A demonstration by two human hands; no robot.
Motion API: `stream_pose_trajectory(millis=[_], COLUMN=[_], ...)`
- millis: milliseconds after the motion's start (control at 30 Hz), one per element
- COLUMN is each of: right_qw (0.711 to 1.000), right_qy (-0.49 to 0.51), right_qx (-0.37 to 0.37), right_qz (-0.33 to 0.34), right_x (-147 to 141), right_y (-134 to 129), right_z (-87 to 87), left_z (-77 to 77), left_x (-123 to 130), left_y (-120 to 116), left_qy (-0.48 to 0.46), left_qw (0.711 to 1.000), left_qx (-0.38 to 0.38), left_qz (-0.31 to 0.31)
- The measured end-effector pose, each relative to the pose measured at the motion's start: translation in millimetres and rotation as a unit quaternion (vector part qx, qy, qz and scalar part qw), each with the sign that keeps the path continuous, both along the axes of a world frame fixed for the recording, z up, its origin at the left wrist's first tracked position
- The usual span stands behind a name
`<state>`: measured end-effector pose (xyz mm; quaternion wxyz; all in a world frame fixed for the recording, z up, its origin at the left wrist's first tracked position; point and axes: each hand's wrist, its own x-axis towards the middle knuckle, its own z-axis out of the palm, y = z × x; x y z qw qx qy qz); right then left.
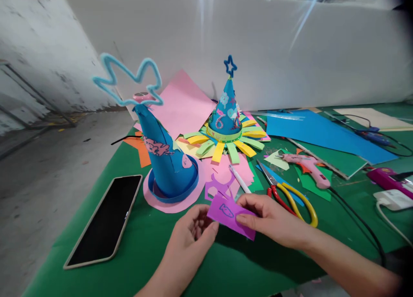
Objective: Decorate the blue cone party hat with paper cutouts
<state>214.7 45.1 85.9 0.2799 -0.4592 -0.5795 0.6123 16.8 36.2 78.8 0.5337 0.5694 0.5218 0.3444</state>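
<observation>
A small piece of purple paper (229, 218) with a fish drawn on it in dark ink is held above the table. My right hand (274, 217) pinches its right part, thumb on top. At the left end of the paper is my left hand (193, 232), with its fingers curled behind the edge and its thumb at the corner. Just beyond stands a blue paper cone hat (166, 170) on a pink round base, with pink cut-outs and a light blue pipe-cleaner shape on top. Purple scraps (221, 186) and a white pen (239, 179) lie past the paper.
Scissors (290, 194) with red and yellow handles and a pink glue gun (308, 166) lie at the right. A phone (105, 221) lies at the left edge. A second decorated cone hat (227, 112) stands behind, near blue card (322, 131). Cables run along the right.
</observation>
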Motion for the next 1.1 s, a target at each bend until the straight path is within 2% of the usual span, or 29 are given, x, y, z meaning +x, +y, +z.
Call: stream_pose_trajectory(millis=[167, 233, 300, 333, 400, 467, 600, 767, 933, 1000, 1100], right_qw=[0.999, 0.998, 0.987, 0.974, 0.924, 0.874, 0.83, 0.804, 0.804, 0.827, 0.881], right_qy=[-0.025, -0.058, -0.121, -0.166, -0.291, -0.398, -0.494, -0.568, -0.57, -0.529, -0.38], right_qx=[-0.007, 0.031, 0.097, 0.131, 0.192, 0.193, 0.173, 0.124, 0.11, 0.106, 0.102], right_qz=[0.027, 0.011, -0.044, -0.083, -0.159, -0.203, -0.192, -0.123, -0.126, -0.158, -0.264], right_x=[2.4, 9.5, 25.4, 36.6, 63.1, 88.4, 110.9, 101.8, 103.1, 105.5, 107.1], right_y=[0.0, 1.2, 1.3, 0.4, -3.7, -9.5, -14.7, -2.6, -0.9, -5.5, -14.6], right_z=[4.2, 4.6, 2.9, 0.5, -7.5, -18.1, -30.8, -28.0, -31.1, -30.7, -24.7], left_z=[5.8, 5.9, 5.5, 5.5, 6.4, 7.8, 5.5, -11.7, -19.3, -17.6, -12.9], left_x=[10.2, 12.3, 14.5, 16.0, 20.2, 25.7, 36.2, 35.7, 27.4, 25.7, 25.0], left_y=[8.0, 9.4, 10.6, 11.3, 13.5, 16.7, 23.9, 28.6, 29.2, 29.5, 30.1], left_qy=[-0.038, -0.044, -0.048, -0.051, -0.066, -0.094, -0.166, -0.193, -0.203, -0.21, -0.224], left_qw=[0.997, 0.995, 0.994, 0.994, 0.993, 0.99, 0.977, 0.968, 0.965, 0.962, 0.957], left_qx=[-0.063, -0.079, -0.093, -0.096, -0.1, -0.1, -0.104, -0.091, -0.104, -0.109, -0.115], left_qz=[-0.022, -0.032, -0.026, -0.018, 0.001, 0.025, 0.082, 0.13, 0.132, 0.135, 0.142])
